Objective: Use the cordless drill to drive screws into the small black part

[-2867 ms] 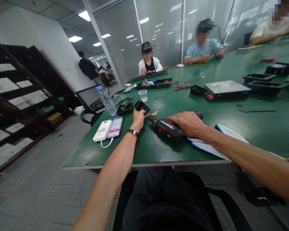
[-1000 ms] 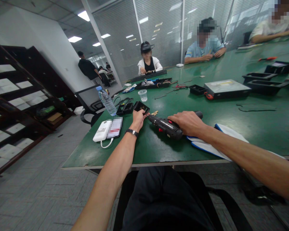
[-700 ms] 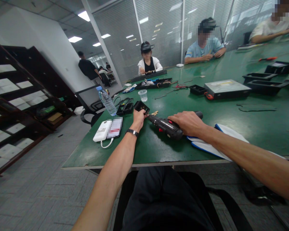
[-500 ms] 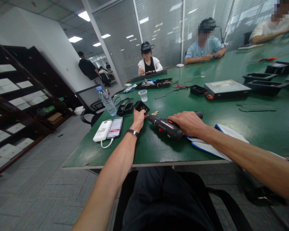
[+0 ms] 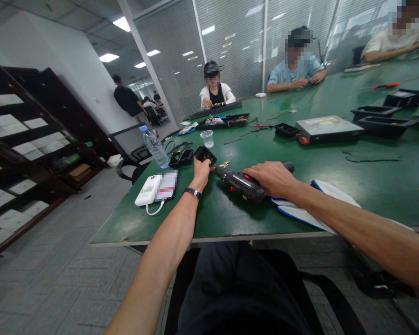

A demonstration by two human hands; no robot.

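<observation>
My right hand (image 5: 273,178) is wrapped over the body of a black electric screwdriver (image 5: 240,183) that lies low across the green table (image 5: 230,214), its tip pointing left. My left hand (image 5: 200,171), a dark band on its wrist, is closed at that tip, pinching something too small to name. It touches a small black flat part (image 5: 205,154). A little brass piece (image 5: 224,164) sits just beyond the screwdriver's tip.
A white power bank and phone (image 5: 157,187) lie to the left, with a water bottle (image 5: 154,146), a clear cup (image 5: 207,138) and a black box with cables (image 5: 182,157) behind. White-blue gloves (image 5: 321,195) lie under my right forearm. Black trays (image 5: 380,122) and other people are at the far side.
</observation>
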